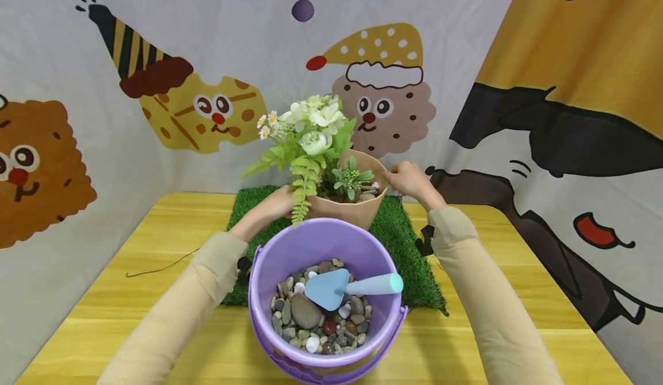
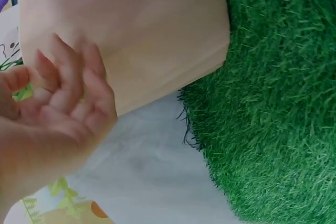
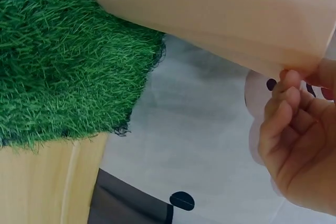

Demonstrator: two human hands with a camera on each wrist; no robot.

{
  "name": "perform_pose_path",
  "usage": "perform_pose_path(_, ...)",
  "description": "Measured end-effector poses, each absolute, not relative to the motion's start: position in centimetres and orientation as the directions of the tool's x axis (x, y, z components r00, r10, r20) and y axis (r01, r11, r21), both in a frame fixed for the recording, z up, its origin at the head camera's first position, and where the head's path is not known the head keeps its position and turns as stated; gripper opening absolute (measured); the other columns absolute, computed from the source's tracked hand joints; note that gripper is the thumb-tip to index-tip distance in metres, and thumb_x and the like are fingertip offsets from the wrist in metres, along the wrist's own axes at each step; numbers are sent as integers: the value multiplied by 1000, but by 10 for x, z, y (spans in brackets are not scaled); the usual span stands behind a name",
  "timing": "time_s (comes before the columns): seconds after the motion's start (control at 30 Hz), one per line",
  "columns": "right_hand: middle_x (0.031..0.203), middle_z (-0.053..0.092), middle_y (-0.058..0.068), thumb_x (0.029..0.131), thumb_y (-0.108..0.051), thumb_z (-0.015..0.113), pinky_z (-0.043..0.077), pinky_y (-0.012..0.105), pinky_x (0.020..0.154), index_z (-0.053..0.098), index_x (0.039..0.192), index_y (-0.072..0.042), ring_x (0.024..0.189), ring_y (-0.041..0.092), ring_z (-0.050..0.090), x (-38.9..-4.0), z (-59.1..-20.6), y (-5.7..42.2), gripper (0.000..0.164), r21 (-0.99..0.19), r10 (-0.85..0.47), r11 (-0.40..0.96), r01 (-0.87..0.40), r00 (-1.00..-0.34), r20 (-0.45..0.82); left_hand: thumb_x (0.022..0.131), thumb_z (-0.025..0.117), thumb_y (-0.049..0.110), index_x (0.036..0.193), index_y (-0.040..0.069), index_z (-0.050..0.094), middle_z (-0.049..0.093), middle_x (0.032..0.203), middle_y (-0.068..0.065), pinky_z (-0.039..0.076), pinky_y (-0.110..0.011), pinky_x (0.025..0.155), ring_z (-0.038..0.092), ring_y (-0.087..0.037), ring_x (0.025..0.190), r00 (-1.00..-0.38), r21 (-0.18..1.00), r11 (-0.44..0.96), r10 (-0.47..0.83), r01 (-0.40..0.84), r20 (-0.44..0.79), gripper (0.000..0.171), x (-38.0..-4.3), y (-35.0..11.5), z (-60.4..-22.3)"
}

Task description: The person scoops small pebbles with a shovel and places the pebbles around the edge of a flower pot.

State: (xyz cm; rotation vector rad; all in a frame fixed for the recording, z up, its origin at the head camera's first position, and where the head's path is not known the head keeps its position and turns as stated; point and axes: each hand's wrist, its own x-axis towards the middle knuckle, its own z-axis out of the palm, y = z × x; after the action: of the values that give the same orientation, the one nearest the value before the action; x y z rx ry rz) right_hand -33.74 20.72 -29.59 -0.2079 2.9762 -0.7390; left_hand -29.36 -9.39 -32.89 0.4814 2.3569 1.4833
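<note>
A peach-coloured flowerpot [image 1: 342,211] stands on a green turf mat [image 1: 414,270]. White flowers [image 1: 316,126], fern leaves, a small succulent [image 1: 351,176] and stones fill it. My right hand [image 1: 411,180] pinches the pot's rim on the right, fingertips against the wall in the right wrist view. My left hand [image 2: 63,93] is at the pot's left side, its fingers loosely bent close to the wall and the thumb apart; in the head view fern leaves partly hide it. In front, a purple bucket [image 1: 264,258] holds stones [image 1: 305,311] and a blue trowel [image 1: 327,289].
The wooden table [image 1: 93,339] runs under the mat and bucket. A thin dark strand [image 1: 160,270] lies on its left part. Cloth with cartoon figures hangs behind and on both sides. The bucket's handle [image 1: 331,378] hangs down toward the front.
</note>
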Motion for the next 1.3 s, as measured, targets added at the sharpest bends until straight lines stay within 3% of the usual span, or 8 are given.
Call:
perform_pose_path(0.13, 55, 53, 3, 92, -24, 43, 32, 24, 43, 58, 68, -6, 44, 14, 36, -337, -294, 204, 33, -401, -165, 903, -157, -986, 14, 96, 38, 25, 109, -4, 56, 63, 80, -2, 52, -22, 63, 59, -6, 67, -882, 918, 387, 459, 87, -110, 36, -296, -93, -323)
perform_pose_path(0.3, 49, 41, 0, 91, -22, 46, 28, 23, 41, 51, 61, -9, 42, 12, 31, -334, -293, 202, 33, -389, -157, 906, -165, -986, 52, 95, 41, 24, 107, -3, 56, 55, 71, 5, 49, -22, 58, 51, -3, 59, -876, 909, 398, 474, 127, -85, 33, -300, -93, -321)
perform_pose_path(0.47, 43, 29, -5, 88, -25, 52, 24, 21, 38, 42, 51, -14, 39, 9, 24, -324, -291, 194, 40, -374, -128, 916, -144, -989, 67, 94, 43, 33, 87, 1, 59, 56, 65, 0, 46, -26, 52, 53, -10, 57, -852, 955, 243, 523, 169, 18, 36, -347, -108, -364)
perform_pose_path(0.63, 44, 35, -3, 82, -27, 54, 29, 23, 38, 41, 47, -15, 40, 13, 32, -301, -286, 174, 40, -347, -72, 933, -99, -993, 89, 93, 34, 49, 64, 15, 53, 52, 56, 4, 47, -26, 48, 54, -10, 53, -943, 924, 376, 326, 65, -66, 48, -366, -110, -370)
perform_pose_path(0.87, 52, 45, 0, 83, -28, 49, 34, 25, 41, 48, 55, -14, 46, 15, 42, -281, -282, 160, 31, -357, -54, 933, -48, -999, -6, 98, 24, 33, 82, 9, 48, 43, 55, 4, 43, -17, 50, 45, -6, 50, -981, 860, 508, 144, -42, -133, 38, -332, -98, -329)
perform_pose_path(1.03, 51, 54, -1, 91, -33, 46, 41, 24, 46, 62, 59, -11, 47, 14, 48, -297, -282, 179, 42, -399, -108, 914, -66, -991, -83, 97, 29, 34, 75, 9, 45, 45, 62, 1, 45, -19, 53, 52, -12, 59, -958, 866, 497, 220, -52, -184, 37, -322, -96, -327)
perform_pose_path(1.2, 52, 50, 1, 94, -34, 42, 38, 25, 44, 58, 63, -10, 46, 16, 44, -318, -287, 197, 42, -461, -117, 885, -58, -988, -102, 95, 34, 43, 98, 6, 51, 50, 92, -7, 48, -22, 64, 54, -15, 79, -875, 800, 597, 357, -54, -326, 41, -305, -96, -314)
perform_pose_path(1.3, 53, 50, 1, 95, -30, 41, 39, 25, 45, 59, 67, -9, 47, 16, 44, -328, -291, 202, 39, -505, -147, 859, -82, -985, -91, 96, 31, 41, 102, 5, 53, 51, 92, -6, 47, -22, 64, 52, -15, 79, -837, 788, 614, 406, -48, -367, 43, -298, -92, -307)
